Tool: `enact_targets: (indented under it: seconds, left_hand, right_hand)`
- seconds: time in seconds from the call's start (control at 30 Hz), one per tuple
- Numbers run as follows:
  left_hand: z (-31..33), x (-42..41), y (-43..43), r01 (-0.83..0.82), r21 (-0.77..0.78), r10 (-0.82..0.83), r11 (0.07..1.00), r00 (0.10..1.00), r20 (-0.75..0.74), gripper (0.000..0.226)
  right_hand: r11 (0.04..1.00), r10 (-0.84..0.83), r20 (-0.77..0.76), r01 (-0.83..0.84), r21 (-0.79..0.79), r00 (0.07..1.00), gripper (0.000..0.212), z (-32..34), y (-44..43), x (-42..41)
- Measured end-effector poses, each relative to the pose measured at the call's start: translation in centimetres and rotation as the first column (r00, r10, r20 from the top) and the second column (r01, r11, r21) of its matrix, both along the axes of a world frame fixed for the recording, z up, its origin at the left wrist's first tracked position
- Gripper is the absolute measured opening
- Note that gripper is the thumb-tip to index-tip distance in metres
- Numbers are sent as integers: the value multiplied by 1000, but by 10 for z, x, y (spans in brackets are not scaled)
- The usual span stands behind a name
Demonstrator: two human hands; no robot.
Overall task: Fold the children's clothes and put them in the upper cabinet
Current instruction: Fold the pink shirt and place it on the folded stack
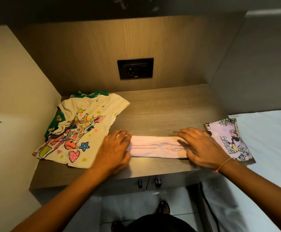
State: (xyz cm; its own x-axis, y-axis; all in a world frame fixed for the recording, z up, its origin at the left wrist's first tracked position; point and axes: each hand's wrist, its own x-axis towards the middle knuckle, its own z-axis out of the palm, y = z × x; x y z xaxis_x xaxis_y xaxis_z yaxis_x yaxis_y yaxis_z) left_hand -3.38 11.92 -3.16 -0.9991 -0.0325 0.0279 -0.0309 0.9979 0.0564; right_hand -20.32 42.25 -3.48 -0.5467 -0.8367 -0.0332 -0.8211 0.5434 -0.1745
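Observation:
A pale pink garment (154, 146), folded into a long narrow strip, lies near the front edge of the wooden desk (161, 108). My left hand (115, 148) lies flat on its left end with fingers spread. At the strip's right end my right hand (201, 146) presses down, fingers straight. A cream T-shirt with a bright cartoon print (76, 131) is spread out at the left, on top of a green patterned garment (86, 94). A lilac cartoon-print piece (230, 139), folded, sits at the desk's right edge. The upper cabinet is out of view.
The desk sits in a niche with a wooden back panel carrying a black wall socket (135, 69). A beige wall closes the left side. A white bed (267, 148) adjoins at the right. Two small drawer handles (149, 182) are below the desk's front edge.

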Motion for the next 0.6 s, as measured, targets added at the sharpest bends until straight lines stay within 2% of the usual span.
enact_targets:
  seconds: [0.07,0.1,0.17,0.23,0.3,0.4,0.5,0.6]
  left_hand:
    - [-12,-3,33,-152,121,128,981,973,191,76]
    - [-20,-5,44,-246,147,190,958,930,316,80]
    - [-33,-13,53,-320,124,238,939,868,435,83]
    - [-39,-25,43,-257,92,196,962,885,421,79]
    - [-36,-48,24,-131,94,80,987,905,417,73]
    - [-25,-97,-2,74,47,-87,996,887,454,63]
    - [-19,-142,-13,185,-37,-146,982,869,474,59]
    - [-18,-177,-17,227,-117,-149,967,873,464,59]
  right_hand:
    - [990,90,12,-91,111,996,69,-10,-3,4]
    - [977,119,6,-118,178,993,71,-17,-2,6]
    - [964,122,-3,-118,237,993,72,-26,5,8]
    - [975,86,8,-86,207,996,70,-26,14,11]
    - [982,33,26,-37,188,999,69,-24,21,20]
    - [984,-65,72,52,172,995,71,-19,25,47]
    - [983,-166,162,150,103,973,68,-11,20,75]
    - [973,-225,241,231,7,944,64,-6,0,104]
